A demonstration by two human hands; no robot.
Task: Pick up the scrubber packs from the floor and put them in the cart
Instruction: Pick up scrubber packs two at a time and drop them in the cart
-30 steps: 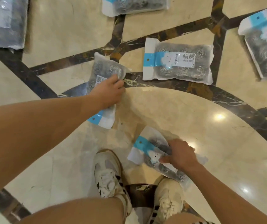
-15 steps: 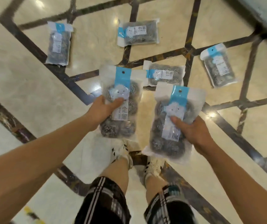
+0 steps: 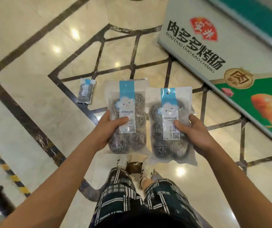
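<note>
While each pack is held up in the middle of the frame, the left hand (image 3: 106,130) grips one scrubber pack (image 3: 126,116) and the right hand (image 3: 196,132) another (image 3: 169,124), fingers closed. One pack (image 3: 85,91) lies on the floor (image 3: 33,63). No cart is seen; both should be carried flat, gripped firmly.

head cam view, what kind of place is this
Likely a shop or mall: polished marble floor, a freezer chest with sausage advertising, and retail-packed scrubber packs, one in each hand.

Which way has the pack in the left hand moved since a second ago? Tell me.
Yes: up. The left-hand pack, then flat on the marble floor under the left hand, is now held upright well above it.
</note>
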